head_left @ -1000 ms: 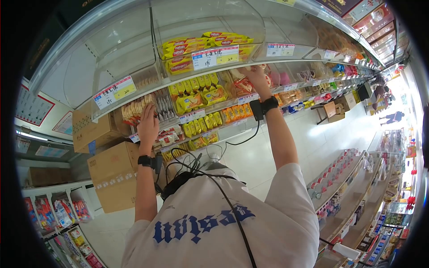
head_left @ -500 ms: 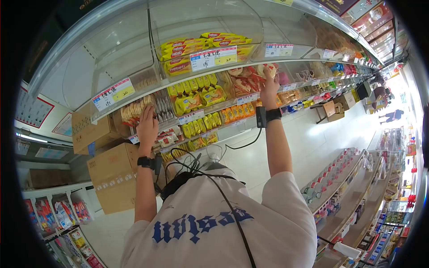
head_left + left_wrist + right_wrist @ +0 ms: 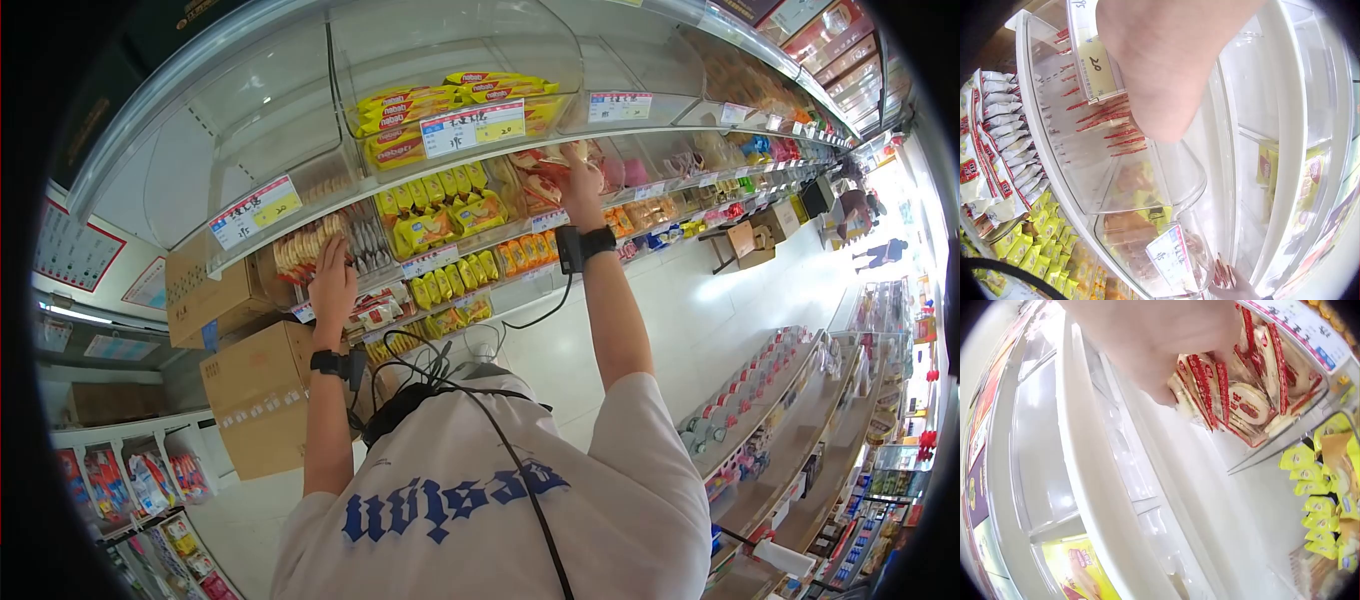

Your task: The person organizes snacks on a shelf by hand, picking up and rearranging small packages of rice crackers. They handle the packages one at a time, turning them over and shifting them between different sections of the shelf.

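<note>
A long, tiered shelf unit of clear plastic bins with pale rails (image 3: 420, 172) curves across the head view; below it is the torso of a person in a white T-shirt with blue lettering (image 3: 450, 500); to the left, a large brown cardboard box with a taped seam (image 3: 260, 400) stands just beside a second brown cardboard box (image 3: 215, 290), which is partly under the shelf.

The left hand (image 3: 333, 285) reaches into a bin, its fingers nearly straight and close together, resting on a row of round, pale crackers in clear, red-edged wrappers (image 3: 298, 252); the wrappers stand on edge, packed face to face, with a row of silvery packets (image 3: 367, 240) just beside them.

The right hand (image 3: 582, 190) is over a bin farther along the same tier, touching a loose heap of round, pale crackers in red-and-clear wrappers (image 3: 1249, 403); these lie tilted at various angles; the fingertips are hidden in both the head and right wrist views, so whether they pinch a packet cannot be told.

Between the two hands are small, bright yellow packs (image 3: 440, 225); on the tier above lie long yellow packets with red lettering (image 3: 410, 115); small orange packs (image 3: 527, 252) are on the tier below.

Smaller still, a white-and-yellow price card (image 3: 255, 212) is fixed to the shelf front above the left hand; a black strap (image 3: 325, 362) circles the left wrist, and another black strap (image 3: 598, 241) circles the right.
</note>
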`<state>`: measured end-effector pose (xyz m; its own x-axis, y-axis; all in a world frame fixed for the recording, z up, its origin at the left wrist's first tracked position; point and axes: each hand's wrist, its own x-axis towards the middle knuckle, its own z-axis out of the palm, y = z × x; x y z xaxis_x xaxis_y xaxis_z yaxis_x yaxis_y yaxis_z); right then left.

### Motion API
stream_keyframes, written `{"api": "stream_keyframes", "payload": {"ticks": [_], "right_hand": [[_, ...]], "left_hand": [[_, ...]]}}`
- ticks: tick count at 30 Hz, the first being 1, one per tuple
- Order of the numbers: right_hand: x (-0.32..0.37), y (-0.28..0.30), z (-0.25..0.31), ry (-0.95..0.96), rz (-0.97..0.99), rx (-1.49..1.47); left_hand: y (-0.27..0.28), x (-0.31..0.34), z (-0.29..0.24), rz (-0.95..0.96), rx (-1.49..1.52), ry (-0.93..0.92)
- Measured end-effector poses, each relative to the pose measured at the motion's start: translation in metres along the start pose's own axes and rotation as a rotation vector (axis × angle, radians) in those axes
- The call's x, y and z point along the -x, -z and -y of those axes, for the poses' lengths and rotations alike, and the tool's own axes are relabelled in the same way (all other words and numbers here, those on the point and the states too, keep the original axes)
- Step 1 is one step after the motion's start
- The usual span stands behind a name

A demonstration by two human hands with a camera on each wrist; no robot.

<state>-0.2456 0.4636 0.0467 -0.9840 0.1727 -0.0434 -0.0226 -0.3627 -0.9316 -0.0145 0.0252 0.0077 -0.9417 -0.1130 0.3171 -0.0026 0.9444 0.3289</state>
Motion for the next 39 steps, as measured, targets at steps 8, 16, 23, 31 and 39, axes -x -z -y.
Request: {"api": "stream_keyframes", "payload": {"ticks": [8, 16, 23, 31, 39], "right_hand": [[0.014, -0.045, 0.0, -0.245, -0.139, -0.127], [-0.004, -0.046, -0.015, -0.28, -0.176, -0.12], [-0.009, -0.048, -0.02, -0.182, -0.159, -0.019], [-0.023, -0.037, -0.038, -0.11, -0.091, 0.075], [-0.014, -0.034, -0.028, -0.044, 0.009, 0.089]], "left_hand": [[-0.002, 0.0, 0.002, -0.012, -0.026, -0.004], [-0.005, 0.001, 0.003, -0.029, -0.024, -0.019], [-0.002, 0.0, 0.0, -0.033, -0.007, -0.01], [-0.001, -0.001, -0.001, -0.036, -0.025, -0.015], [-0.003, 0.001, 0.001, -0.04, -0.025, -0.018]]}}
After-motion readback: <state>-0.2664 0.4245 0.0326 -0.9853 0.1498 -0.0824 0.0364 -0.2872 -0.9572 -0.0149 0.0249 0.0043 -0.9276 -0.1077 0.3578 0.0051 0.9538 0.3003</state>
